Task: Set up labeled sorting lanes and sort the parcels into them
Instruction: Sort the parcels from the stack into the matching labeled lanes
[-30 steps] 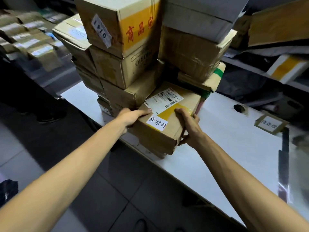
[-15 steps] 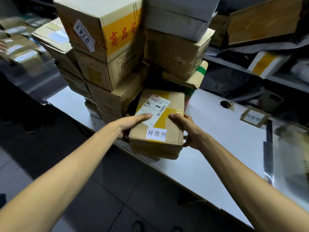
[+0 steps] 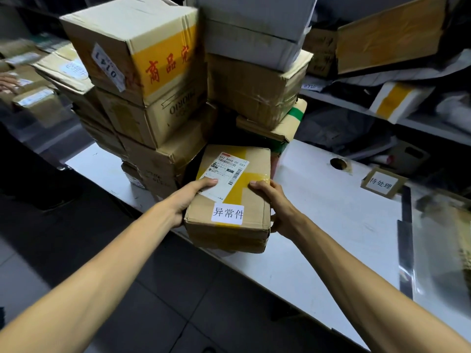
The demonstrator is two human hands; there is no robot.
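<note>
A small brown cardboard parcel (image 3: 252, 159) with yellow tape, a shipping label and a white tag reading 异常件 sits at the front edge of the white table (image 3: 318, 212), on top of another flat box. My left hand (image 3: 191, 197) grips its left side, thumb on the shipping label. Gripping the right side is my right hand (image 3: 274, 207), thumb on the yellow tape. A cardboard lane sign (image 3: 381, 184) reading 待处理 lies on the table to the right.
A tall stack of cardboard boxes (image 3: 142, 72) stands right behind and left of the parcel. Shelves with parcels and bags (image 3: 397, 103) run behind the table. Another person's hand (image 3: 9, 82) reaches over parcels at far left. Dark floor lies below.
The parcel has turned in my hands so its tagged end faces me squarely, and it sits a little nearer the table edge. Both hands keep their hold.
</note>
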